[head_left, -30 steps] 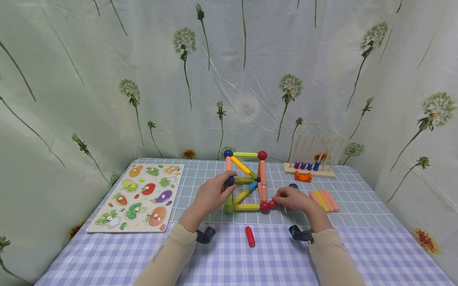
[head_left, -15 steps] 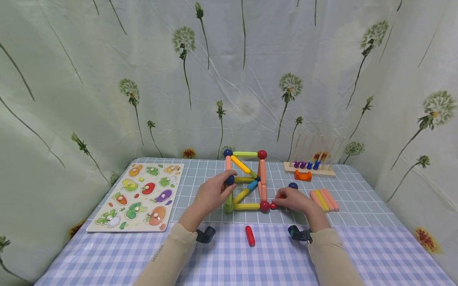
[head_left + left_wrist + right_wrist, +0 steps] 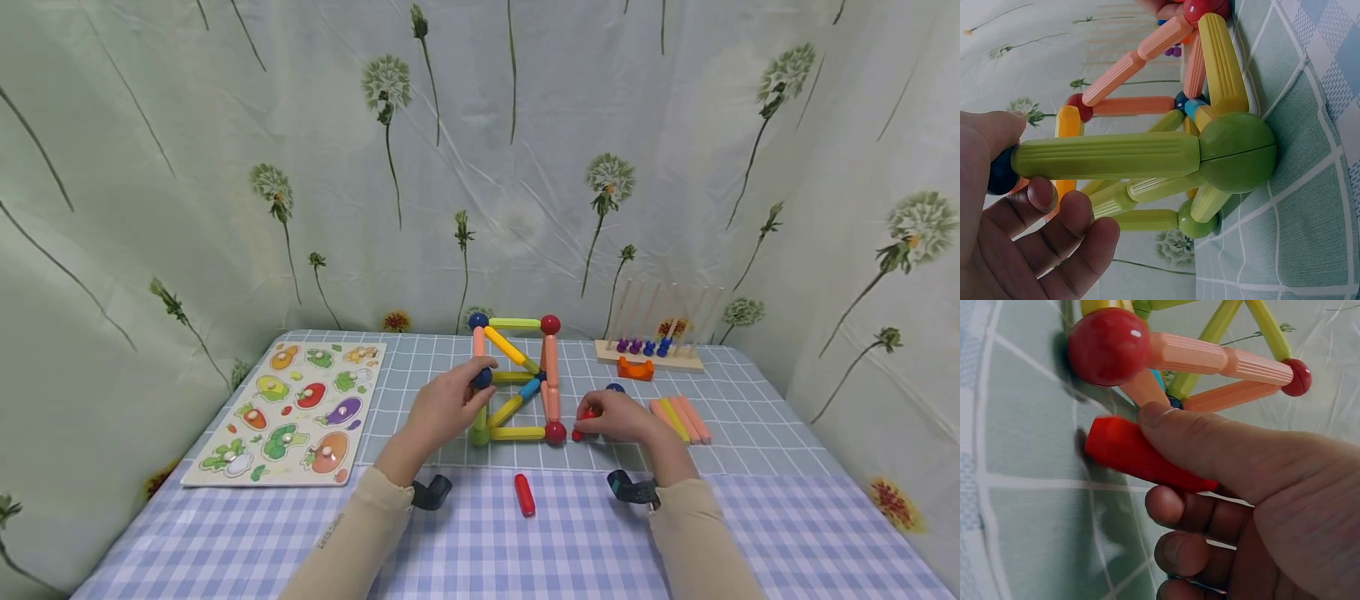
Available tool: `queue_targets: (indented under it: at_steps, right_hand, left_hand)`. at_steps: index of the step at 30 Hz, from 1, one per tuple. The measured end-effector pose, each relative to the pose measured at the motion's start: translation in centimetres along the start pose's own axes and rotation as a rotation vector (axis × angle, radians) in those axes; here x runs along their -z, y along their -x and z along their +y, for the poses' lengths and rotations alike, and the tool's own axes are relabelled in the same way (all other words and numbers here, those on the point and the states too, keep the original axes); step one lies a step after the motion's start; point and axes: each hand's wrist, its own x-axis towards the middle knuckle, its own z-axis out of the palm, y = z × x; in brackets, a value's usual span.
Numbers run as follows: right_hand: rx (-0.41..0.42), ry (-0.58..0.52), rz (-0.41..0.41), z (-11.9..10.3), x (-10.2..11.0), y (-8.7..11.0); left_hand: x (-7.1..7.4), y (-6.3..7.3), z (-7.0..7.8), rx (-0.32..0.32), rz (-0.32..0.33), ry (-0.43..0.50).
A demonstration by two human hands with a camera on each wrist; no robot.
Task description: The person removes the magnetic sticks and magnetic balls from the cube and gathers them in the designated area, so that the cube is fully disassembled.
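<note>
My left hand (image 3: pixel 442 404) pinches a dark blue ball (image 3: pixel 482 377) at the top of an upright green magnetic rod (image 3: pixel 1110 156), whose lower end meets a green ball (image 3: pixel 1238 153) on the cloth. These belong to a frame of rods and balls standing mid-table. Between thumb and index finger, my right hand (image 3: pixel 618 415) holds a red magnetic rod (image 3: pixel 1141 456), slanting with its free end low over the cloth. That end points beside the frame's near-right red ball (image 3: pixel 1110 347), with a gap between them. The right hand's other fingers are curled below the rod.
Another red rod (image 3: pixel 524 496) lies in front of the frame. Right of the right hand are several pink and yellow rods (image 3: pixel 678 419), and behind it a blue ball (image 3: pixel 615 389). An orange piece (image 3: pixel 635 370) and a peg rack (image 3: pixel 682 362) stand farther back. A vegetable puzzle board (image 3: pixel 292 417) lies left.
My right hand has drawn the red rod from near the red ball slightly to the right, and the rod's free end has dipped. My left hand stays on the blue ball.
</note>
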Motion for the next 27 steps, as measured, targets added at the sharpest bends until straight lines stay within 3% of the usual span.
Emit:
queue_targets:
  at_steps: [9,19,27]
  right_hand:
    - [-0.016,-0.042,-0.027,-0.3,0.7,0.5]
    - [0.110,-0.020,-0.122,-2.7,1.3,1.5]
    - [0.233,0.009,-0.245,-4.9,0.7,1.9]
  left_hand:
    - [0.1,0.0,0.2,0.005,-0.008,0.003]
    - [0.0,-0.1,0.0,0.000,-0.004,-0.004]
    - [-0.1,0.0,0.0,-0.009,0.000,-0.007]
